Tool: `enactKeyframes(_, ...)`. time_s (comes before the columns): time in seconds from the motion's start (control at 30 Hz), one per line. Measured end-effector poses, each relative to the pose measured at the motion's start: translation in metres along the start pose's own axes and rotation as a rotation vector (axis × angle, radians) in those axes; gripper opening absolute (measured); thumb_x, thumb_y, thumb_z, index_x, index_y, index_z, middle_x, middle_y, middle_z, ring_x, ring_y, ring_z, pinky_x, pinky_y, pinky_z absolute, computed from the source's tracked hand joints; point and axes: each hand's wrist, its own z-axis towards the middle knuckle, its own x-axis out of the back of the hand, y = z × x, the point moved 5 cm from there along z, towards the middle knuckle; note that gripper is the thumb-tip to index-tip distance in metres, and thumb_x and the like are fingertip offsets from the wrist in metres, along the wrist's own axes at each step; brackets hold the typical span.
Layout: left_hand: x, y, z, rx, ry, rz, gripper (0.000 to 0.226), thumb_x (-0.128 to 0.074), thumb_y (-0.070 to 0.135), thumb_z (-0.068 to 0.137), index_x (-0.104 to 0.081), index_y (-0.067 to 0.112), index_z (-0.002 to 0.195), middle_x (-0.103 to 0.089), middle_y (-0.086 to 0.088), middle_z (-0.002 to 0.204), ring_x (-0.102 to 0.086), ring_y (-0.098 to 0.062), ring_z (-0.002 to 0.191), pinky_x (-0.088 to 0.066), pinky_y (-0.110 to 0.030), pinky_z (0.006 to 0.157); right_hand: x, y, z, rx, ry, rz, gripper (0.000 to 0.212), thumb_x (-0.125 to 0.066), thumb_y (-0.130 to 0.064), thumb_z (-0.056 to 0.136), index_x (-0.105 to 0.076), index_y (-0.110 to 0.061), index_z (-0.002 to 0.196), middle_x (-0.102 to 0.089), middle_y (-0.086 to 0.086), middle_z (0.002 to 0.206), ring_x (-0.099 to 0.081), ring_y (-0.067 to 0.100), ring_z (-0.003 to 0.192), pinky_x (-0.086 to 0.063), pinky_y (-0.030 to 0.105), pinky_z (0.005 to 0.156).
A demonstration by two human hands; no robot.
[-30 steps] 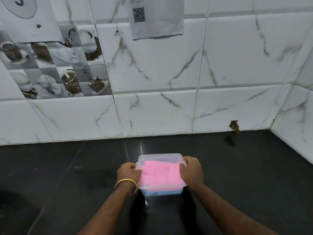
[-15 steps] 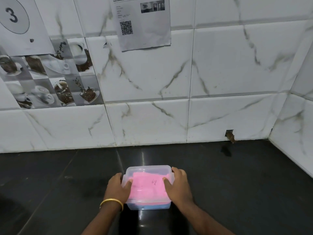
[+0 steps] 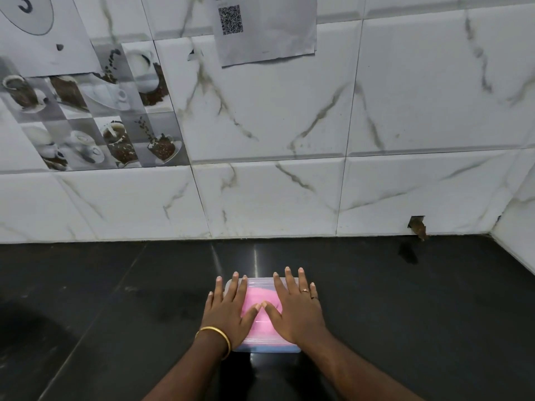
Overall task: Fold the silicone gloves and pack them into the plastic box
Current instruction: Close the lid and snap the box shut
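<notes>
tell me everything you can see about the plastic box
The box is small, rectangular and clear, with rounded corners, and sits flat on the black counter. A clear lid covers it. Pink glove shows through, blue along the near bottom edge. The left hand and right hand lie flat on the lid, thumbs meeting.

- Clear, smooth plastic box [image 3: 260, 282], lidded, pink showing through.
- Pink gloves [image 3: 262, 298] inside, soft matt look.
- Glossy black stone-like counter [image 3: 115, 285], streaked with reflections.
- Glazed white marble-look wall tiles [image 3: 289, 111], smooth.
- Matt paper sheet [image 3: 269, 33], slightly curled.
- Shiny gold-coloured metal bangle [image 3: 215, 335].
</notes>
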Motion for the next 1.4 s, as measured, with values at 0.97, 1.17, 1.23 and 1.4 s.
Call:
enactKeyframes(0.97, -0.013, -0.144, 0.012, 0.643, -0.11, -1.575, 0.036, -0.087, 0.021, 0.067, -0.066, 0.001, 0.089, -0.073, -0.013, 0.075, -0.069, -0.023, 0.057, -0.05, -0.024, 0.043, -0.014, -0.086, 0.041, -0.082, -0.031, -0.007, 0.076, -0.024, -0.074, 0.09, -0.011, -0.039, 0.157, -0.004, -0.008, 0.168, 0.004, 0.022, 0.154, -0.019, 0.049, 0.121)
enactKeyframes(1.17, 0.004, -0.147, 0.01, 0.432, 0.088, -1.296, 0.029, -0.085, 0.029, 0.069, -0.068, 0.014, 0.088, -0.072, 0.0, 0.08, -0.066, -0.011, 0.068, -0.046, -0.015, 0.049, -0.012, -0.088, 0.04, -0.077, -0.045, -0.024, 0.076, -0.023, -0.074, 0.091, -0.009, -0.039, 0.157, -0.004, -0.008, 0.168, 0.005, 0.021, 0.154, -0.024, 0.045, 0.121)
enactKeyframes(1.23, 0.008, -0.144, 0.007, 0.375, 0.08, -1.212, 0.033, -0.079, 0.035, 0.076, -0.067, 0.015, 0.099, -0.07, 0.002, 0.088, -0.065, -0.011, 0.077, -0.047, -0.018, 0.059, -0.012, -0.088, 0.041, -0.08, -0.051, -0.025, 0.076, -0.024, -0.073, 0.091, -0.008, -0.039, 0.157, -0.003, -0.008, 0.168, 0.006, 0.021, 0.154, -0.025, 0.045, 0.12)
enactKeyframes(1.4, 0.014, -0.142, 0.007, 0.321, 0.116, -1.007, 0.042, -0.066, 0.039, 0.086, -0.064, 0.009, 0.116, -0.07, -0.012, 0.108, -0.065, -0.025, 0.095, -0.052, -0.035, 0.084, -0.013, -0.087, 0.042, -0.088, -0.066, -0.037, 0.076, -0.024, -0.074, 0.091, -0.007, -0.039, 0.157, -0.002, -0.008, 0.168, 0.007, 0.021, 0.154, -0.024, 0.045, 0.12)
